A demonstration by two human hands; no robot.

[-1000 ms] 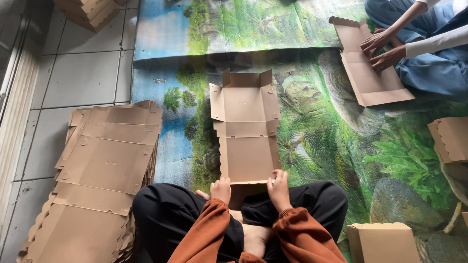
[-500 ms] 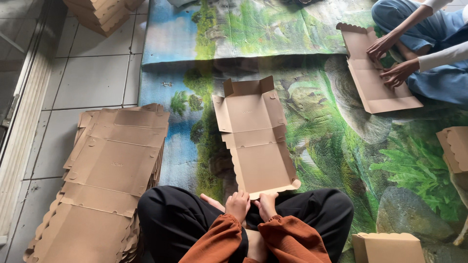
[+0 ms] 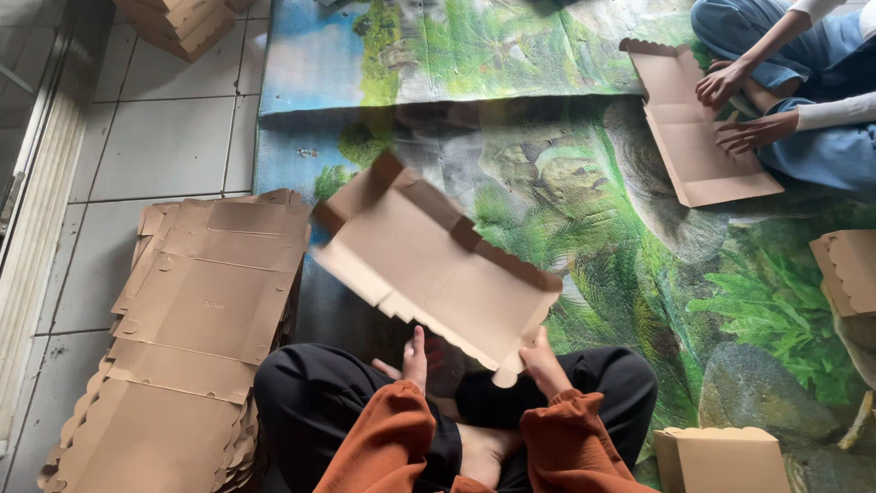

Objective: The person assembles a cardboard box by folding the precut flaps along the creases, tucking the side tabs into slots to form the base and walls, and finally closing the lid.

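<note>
Printed landscape mat covers the floor. Stack of flat cardboard blanks at left. Unfolded box blank, tilted in the air above the lap. Right hand pinches its near corner; left hand, fingers spread, just beneath. Best gripped at both edges, turned level.

Left hand: bare, no glove, no ring or watch visible. Right hand: bare likewise. Both arms in long sleeves, rust-orange, soft loose fabric, bunched in folds at wrist; cuffs end just short of hands. Legs in black trousers, plain, matte, no visible seams or pattern; cloth fills view from 7 o'clock round to 5 o'clock. Bare foot at 6 o'clock between sleeves, no sock or shoe.
</note>
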